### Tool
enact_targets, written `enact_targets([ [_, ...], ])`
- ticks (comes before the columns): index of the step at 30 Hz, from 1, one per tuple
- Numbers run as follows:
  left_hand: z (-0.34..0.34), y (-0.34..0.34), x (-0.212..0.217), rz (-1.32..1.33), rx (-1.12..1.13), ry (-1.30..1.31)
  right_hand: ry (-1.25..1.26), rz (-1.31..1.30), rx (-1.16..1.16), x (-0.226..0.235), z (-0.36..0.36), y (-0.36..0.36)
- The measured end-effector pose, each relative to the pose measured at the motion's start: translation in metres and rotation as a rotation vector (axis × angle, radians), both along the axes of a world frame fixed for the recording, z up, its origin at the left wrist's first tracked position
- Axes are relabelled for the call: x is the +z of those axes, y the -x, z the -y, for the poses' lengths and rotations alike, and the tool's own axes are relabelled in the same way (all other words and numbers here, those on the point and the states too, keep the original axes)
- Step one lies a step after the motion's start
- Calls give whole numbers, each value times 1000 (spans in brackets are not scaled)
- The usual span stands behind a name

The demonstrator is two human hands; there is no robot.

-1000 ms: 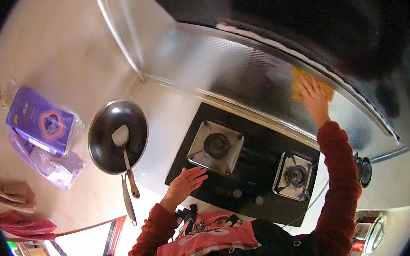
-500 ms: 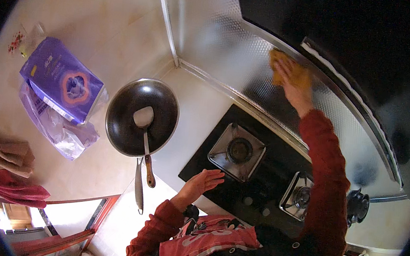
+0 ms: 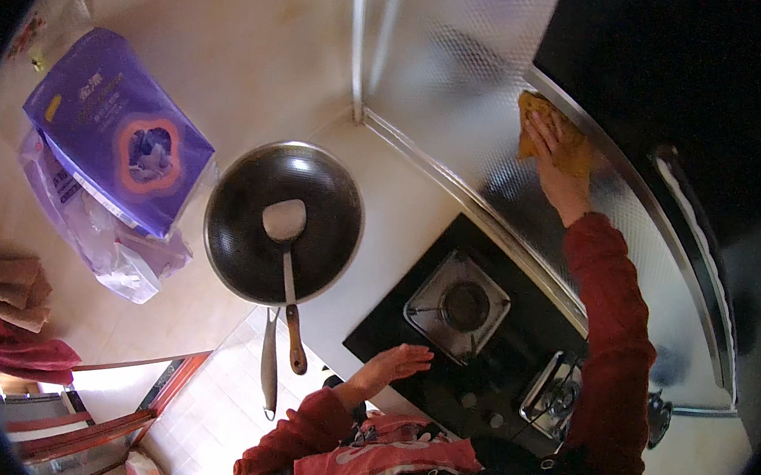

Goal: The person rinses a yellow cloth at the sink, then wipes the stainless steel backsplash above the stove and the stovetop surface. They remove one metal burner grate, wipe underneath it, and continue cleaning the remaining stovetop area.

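Note:
My right hand [image 3: 562, 177] presses a yellow-brown cloth [image 3: 538, 124] flat against the shiny embossed metal wall panel [image 3: 475, 109], just under the range hood's [image 3: 653, 71] lower edge. Its fingers lie stretched over the cloth. My left hand [image 3: 391, 369] is empty, fingers extended, over the front left edge of the black gas stove [image 3: 380, 334]. Near that hand is the left burner [image 3: 464, 307]; my right forearm passes over part of the right burner [image 3: 557, 397].
Left of the stove sits a dark wok [image 3: 244, 224] with a spatula [image 3: 284, 221] lying in it, both handles jutting past the counter's front edge. Farther left are a purple package [image 3: 103, 119], a clear plastic bag [image 3: 129, 277], a brown cloth [image 3: 4, 288] and a red cloth [image 3: 17, 345].
My right hand has slid the cloth leftward along the metal panel, closer to the hood's left end. The view has shifted; my left hand stays extended by the stove's front edge.

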State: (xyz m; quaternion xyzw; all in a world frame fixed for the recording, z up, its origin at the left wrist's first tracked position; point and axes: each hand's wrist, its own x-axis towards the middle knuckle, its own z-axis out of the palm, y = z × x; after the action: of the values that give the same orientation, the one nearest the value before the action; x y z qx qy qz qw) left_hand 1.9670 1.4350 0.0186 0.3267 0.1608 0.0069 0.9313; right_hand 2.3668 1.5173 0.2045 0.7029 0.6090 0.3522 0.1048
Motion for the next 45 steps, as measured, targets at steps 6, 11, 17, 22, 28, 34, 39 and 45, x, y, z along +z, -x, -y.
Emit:
enact_targets([
  [6, -7, 11, -1, -63, 23, -6, -124, -34, 185, -4, -113, 25],
  [11, -12, 12, 1, -34, 34, -57, -26, -144, 138, 8, -80, 23],
  [17, -8, 17, -8, -6, 7, -49, -18, -26, 40, 1, -12, 3],
  [22, -8, 21, -13, 12, 8, -25, -71, -120, 181, -5, -67, 6],
  [28, -15, 21, -5, -11, 32, -44, -123, -133, 399, -19, -163, 36],
  [34, -21, 22, 0, -14, 54, -87, -10, -186, 128, -15, -61, 11],
  [39, -17, 16, 2, 3, 7, -64, 29, -166, -319, -7, 134, -26],
  [45, -3, 9, 5, 0, -37, -38, 14, -92, -273, -8, 148, -39],
])
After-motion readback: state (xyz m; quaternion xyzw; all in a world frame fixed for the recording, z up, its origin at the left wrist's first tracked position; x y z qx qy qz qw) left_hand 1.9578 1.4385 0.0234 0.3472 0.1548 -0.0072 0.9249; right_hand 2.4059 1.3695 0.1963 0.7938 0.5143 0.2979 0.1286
